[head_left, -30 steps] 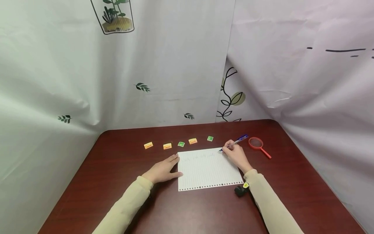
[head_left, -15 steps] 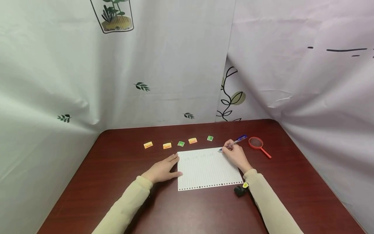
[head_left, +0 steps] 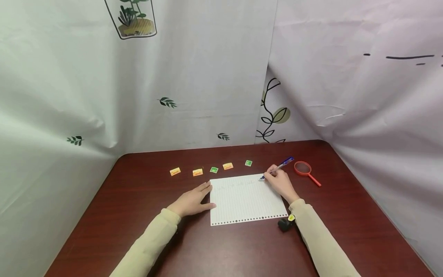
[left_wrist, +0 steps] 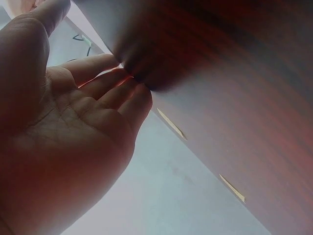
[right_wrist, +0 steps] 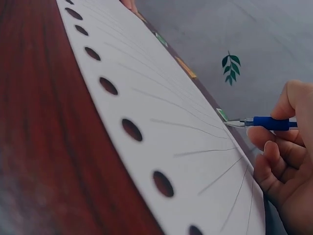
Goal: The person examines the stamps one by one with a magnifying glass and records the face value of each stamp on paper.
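Note:
A lined sheet of paper (head_left: 242,204) with punched holes along its near edge lies on the dark red table. Faint handwriting runs in a row near its far edge. My left hand (head_left: 193,201) rests on the paper's left edge, fingers extended and thumb apart; its palm side fills much of the left wrist view. My right hand (head_left: 281,184) grips a blue pen (head_left: 285,162) near the paper's far right corner. In the right wrist view the blue-gripped pen (right_wrist: 269,123) is pinched between thumb and fingers, its tip right at the paper.
Three orange stickers (head_left: 197,172) and two green stickers (head_left: 248,163) lie in a row beyond the paper. To the right is a red magnifying glass (head_left: 303,168). A small black object (head_left: 285,224) sits by the right sleeve. A white printed curtain (head_left: 207,77) hangs behind the table.
The pen in my right hand shifts slightly near the paper's top right, its upper end tilting a little. My left hand stays in place on the paper's edge.

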### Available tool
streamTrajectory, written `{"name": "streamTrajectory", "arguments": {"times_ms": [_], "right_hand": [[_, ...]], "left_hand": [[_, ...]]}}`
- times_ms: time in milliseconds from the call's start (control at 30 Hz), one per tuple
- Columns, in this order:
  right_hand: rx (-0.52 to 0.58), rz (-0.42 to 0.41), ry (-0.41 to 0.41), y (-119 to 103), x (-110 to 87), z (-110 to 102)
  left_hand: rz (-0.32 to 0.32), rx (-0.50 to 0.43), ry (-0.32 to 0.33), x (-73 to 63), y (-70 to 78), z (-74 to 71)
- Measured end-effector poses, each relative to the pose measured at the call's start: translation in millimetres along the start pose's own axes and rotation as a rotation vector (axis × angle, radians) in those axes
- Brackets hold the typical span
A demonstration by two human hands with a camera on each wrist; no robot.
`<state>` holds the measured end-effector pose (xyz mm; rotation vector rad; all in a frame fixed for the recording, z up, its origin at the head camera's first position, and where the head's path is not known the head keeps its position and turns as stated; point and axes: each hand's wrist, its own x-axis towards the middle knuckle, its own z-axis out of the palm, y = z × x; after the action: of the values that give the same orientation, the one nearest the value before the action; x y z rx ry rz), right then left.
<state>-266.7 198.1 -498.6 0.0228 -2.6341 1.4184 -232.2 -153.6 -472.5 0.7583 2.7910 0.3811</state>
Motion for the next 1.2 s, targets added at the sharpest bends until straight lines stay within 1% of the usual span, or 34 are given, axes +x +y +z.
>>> {"name": "streamTrajectory", "arguments": {"times_ms": [133,333,667,1200], "right_hand": [[-0.001,0.010,0.014,0.9,0.8,-0.6],[0.016,0.013,-0.005,-0.1,1.0,-0.6],[0.013,-0.014,-0.008,0.9,0.8,-1.0],[-0.002,0.022,0.016,-0.2,0.0,-0.2]], "left_hand": [[0.000,-0.006,0.000,0.0,0.1,-0.5],[-0.011,-0.003,-0.002,0.3,0.6,-1.0],[-0.009,0.003,0.003,1.3,0.2,0.0],[-0.007,-0.005,0.008,0.7,0.6,-0.5]]}}
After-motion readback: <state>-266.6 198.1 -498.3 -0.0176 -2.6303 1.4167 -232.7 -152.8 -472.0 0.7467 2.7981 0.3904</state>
